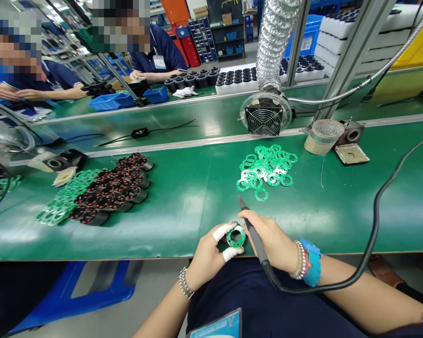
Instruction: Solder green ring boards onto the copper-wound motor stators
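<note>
My left hand (pixel 211 253), with white covers on its fingertips, grips a small round part with a green ring board (pixel 236 236) on top, at the table's front edge. Right beside it, my right hand (pixel 270 239) is closed round a soldering iron (pixel 255 237), whose tip points up and away over the green table. Beyond the iron's tip lies a loose pile of green ring boards (pixel 268 164). To the left, black motor parts with copper windings (pixel 114 188) stand in rows, beside overlapping green boards (pixel 66 195).
A round tub (pixel 323 136) and a sponge tray (pixel 351 154) stand at the back right. A fan (pixel 264 120) hangs behind the boards. The iron's black cable (pixel 375 211) arcs over the right side. Two people sit across the bench (pixel 172 150).
</note>
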Tool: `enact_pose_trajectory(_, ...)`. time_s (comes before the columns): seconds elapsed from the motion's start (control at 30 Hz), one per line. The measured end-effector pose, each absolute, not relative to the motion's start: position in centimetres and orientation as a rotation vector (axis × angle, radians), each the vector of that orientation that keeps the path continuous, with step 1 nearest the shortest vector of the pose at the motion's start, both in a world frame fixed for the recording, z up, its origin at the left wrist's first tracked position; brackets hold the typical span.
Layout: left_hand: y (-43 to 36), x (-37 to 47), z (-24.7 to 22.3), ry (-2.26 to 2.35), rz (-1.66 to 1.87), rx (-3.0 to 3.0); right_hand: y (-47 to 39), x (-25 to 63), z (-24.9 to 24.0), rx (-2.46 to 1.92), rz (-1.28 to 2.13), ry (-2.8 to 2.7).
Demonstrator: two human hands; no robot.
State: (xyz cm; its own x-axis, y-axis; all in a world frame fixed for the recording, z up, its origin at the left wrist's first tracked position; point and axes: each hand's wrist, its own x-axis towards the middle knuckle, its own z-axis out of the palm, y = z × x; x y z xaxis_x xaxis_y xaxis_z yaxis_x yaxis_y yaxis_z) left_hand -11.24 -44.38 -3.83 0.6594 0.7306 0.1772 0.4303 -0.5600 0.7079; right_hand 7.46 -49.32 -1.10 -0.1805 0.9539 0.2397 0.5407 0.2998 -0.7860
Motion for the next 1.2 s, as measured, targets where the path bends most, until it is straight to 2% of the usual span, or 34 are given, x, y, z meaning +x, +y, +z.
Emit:
enact_pose_trajectory(0.27, -45.6, -10.8, -4.5, 0.983, 0.767, 2.298, -49.1, 6.9, -2.4, -1.386, 0.752, -1.685)
enact_pose_trajectory(1.2, -46.2, -10.2, -4.6, 1.071, 0.823, 2.283, -51.3, 6.8, -2.0, -1.323, 0.735, -1.616)
